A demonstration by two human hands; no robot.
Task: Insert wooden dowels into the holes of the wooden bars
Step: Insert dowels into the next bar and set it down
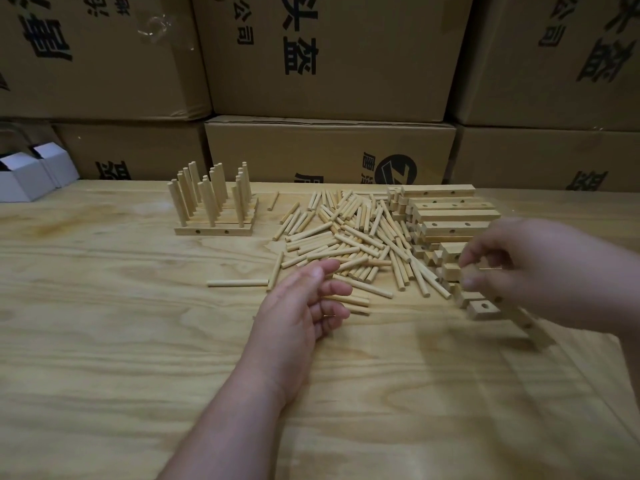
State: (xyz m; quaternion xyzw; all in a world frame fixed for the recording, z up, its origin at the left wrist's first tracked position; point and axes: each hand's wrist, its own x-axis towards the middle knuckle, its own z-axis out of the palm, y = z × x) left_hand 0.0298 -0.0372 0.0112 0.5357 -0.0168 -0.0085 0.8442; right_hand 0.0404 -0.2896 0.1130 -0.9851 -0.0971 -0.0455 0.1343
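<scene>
On the pale wooden table [138, 341] the left hand [298, 313] lies palm inward at the near edge of a loose pile of dowels [349, 237], its fingers [334, 289] loosely curled and apart, holding nothing; the fingertips are just beside the nearest dowels, and contact cannot be told. The right hand [540, 271] is blurred, over the near end of the stack of drilled wooden bars [450, 216] on the right; its fingers [474, 268] are bent together at a bar [502, 313] that slants down toward the table, but whether they pinch it cannot be told through the blur. One single dowel [238, 282] lies apart, left of the pile. Farther back on the left stand the finished bars [213, 216], side by side with dowels upright in their holes. Cardboard boxes [329, 57] are stacked behind the table, and small white boxes [31, 171] sit at the far left.
</scene>
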